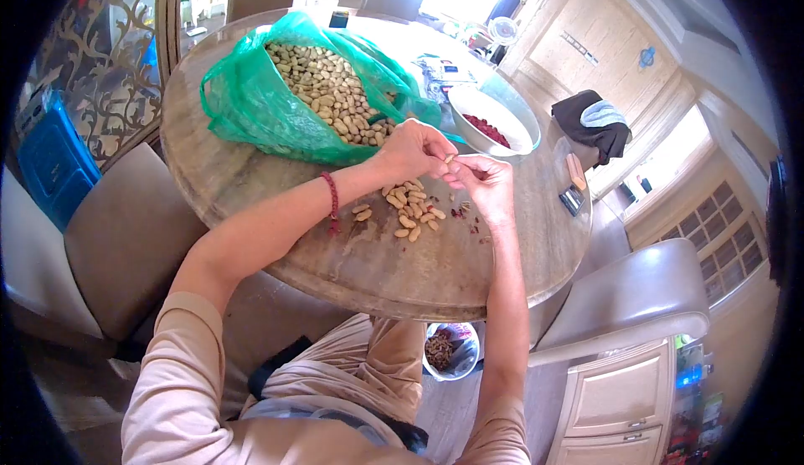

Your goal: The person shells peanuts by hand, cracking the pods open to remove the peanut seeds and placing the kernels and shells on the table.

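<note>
My left hand (pixel 412 152) and my right hand (pixel 486 182) meet above the round table, fingertips pinched together on one peanut (pixel 450 159). Just below them lies a loose pile of unshelled peanuts (pixel 410 205), with small dark red bits (pixel 463 210) scattered to its right. Behind my left hand, a green plastic bag (pixel 239 88) lies open, full of unshelled peanuts (pixel 322 88). Beyond my right hand stands a white bowl (pixel 521 140) holding dark red kernels (pixel 487 130).
Under the table's front edge (pixel 394 304) stands a bin (pixel 469 363) with shells. Grey chairs stand left (pixel 134 222) and right (pixel 636 298). A dark box (pixel 572 200) lies near the table's right edge; a packet (pixel 444 71) lies behind the bowl.
</note>
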{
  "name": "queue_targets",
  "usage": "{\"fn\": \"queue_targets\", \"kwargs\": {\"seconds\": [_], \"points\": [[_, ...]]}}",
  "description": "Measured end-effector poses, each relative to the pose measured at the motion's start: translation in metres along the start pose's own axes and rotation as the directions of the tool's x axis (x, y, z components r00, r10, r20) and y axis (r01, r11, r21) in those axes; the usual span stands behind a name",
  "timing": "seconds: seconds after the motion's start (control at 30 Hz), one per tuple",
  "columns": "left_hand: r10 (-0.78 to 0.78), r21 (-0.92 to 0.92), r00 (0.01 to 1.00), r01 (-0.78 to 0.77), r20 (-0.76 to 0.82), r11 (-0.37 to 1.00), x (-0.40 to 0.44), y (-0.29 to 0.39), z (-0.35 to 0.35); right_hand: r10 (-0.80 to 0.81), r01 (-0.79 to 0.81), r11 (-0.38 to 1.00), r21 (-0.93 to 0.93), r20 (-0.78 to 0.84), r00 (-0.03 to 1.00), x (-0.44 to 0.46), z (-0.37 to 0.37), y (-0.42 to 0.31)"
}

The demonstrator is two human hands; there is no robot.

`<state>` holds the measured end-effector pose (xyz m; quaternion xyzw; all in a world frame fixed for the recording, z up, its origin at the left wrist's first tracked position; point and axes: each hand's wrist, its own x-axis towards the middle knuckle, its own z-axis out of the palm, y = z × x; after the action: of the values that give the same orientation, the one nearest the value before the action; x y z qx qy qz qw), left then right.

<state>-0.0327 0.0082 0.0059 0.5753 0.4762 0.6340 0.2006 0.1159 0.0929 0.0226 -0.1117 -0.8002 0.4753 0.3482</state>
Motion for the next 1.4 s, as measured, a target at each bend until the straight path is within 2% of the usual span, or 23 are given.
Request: {"fn": "queue_targets", "kwargs": {"seconds": [0.1,0.17,0.3,0.37,0.5,0.57,0.67,0.8,0.9,0.97,1.2,1.27,1.3,1.37,1.4], "points": [[-0.008,-0.001,0.998,0.008,0.055,1.000,0.000,-0.002,-0.002,-0.045,0.042,0.997,-0.058,-0.045,0.998,-0.002,0.003,0.000],[-0.175,-0.274,0.982,0.189,0.075,0.943,-0.002,-0.001,-0.001,-0.016,0.009,0.997,-0.078,-0.100,0.995,-0.003,0.005,0.000],[-0.223,-0.382,0.973,0.230,0.065,0.895,-0.002,-0.003,0.000,-0.030,0.018,0.994,-0.110,-0.106,0.994,-0.001,0.006,0.007],[-0.314,-0.522,0.948,0.290,0.045,0.802,-0.001,-0.001,0.001,-0.041,0.052,0.993,0.101,-0.111,0.993,0.001,0.005,0.013],[-0.321,-0.535,0.946,0.297,0.051,0.791,0.002,-0.005,-0.002,-0.044,0.054,0.995,0.084,-0.113,0.993,0.003,0.004,0.014],[-0.319,-0.522,0.947,0.285,0.027,0.804,0.002,-0.004,-0.001,-0.097,0.111,0.978,0.175,-0.087,0.991,0.005,0.001,0.021],[-0.299,-0.524,0.954,0.256,0.003,0.812,0.002,-0.005,-0.001,-0.043,0.054,0.990,0.133,-0.082,0.996,0.005,0.002,0.016],[-0.248,-0.537,0.969,0.211,0.003,0.817,0.000,-0.007,-0.001,-0.046,0.054,0.991,0.126,-0.071,0.996,0.004,0.002,0.014],[-0.184,-0.470,0.983,0.156,-0.014,0.869,0.000,-0.007,0.000,-0.059,0.068,0.993,0.098,-0.086,0.995,0.005,0.003,0.016],[-0.141,-0.356,0.989,0.120,-0.033,0.927,-0.001,-0.005,0.002,-0.073,0.082,0.993,0.088,-0.103,0.992,0.005,0.003,0.017],[-0.126,-0.359,0.989,0.091,-0.076,0.929,0.000,-0.007,0.005,-0.011,0.029,0.990,0.140,-0.125,0.992,0.003,0.007,0.009],[-0.016,-0.240,0.995,-0.009,-0.102,0.971,-0.001,-0.007,0.007,0.046,-0.023,0.982,0.188,-0.120,0.992,0.004,0.007,0.010],[-0.015,-0.240,0.995,-0.010,-0.101,0.971,-0.002,-0.006,0.008,0.046,-0.022,0.982,0.188,-0.121,0.992,0.004,0.006,0.011],[0.126,0.050,0.984,-0.121,-0.125,0.991,-0.002,-0.005,0.009,0.084,-0.049,0.961,0.272,-0.119,0.989,0.003,0.006,0.011],[0.127,0.050,0.984,-0.122,-0.124,0.991,-0.003,-0.004,0.009,0.083,-0.048,0.961,0.272,-0.120,0.989,0.003,0.006,0.013]]}}
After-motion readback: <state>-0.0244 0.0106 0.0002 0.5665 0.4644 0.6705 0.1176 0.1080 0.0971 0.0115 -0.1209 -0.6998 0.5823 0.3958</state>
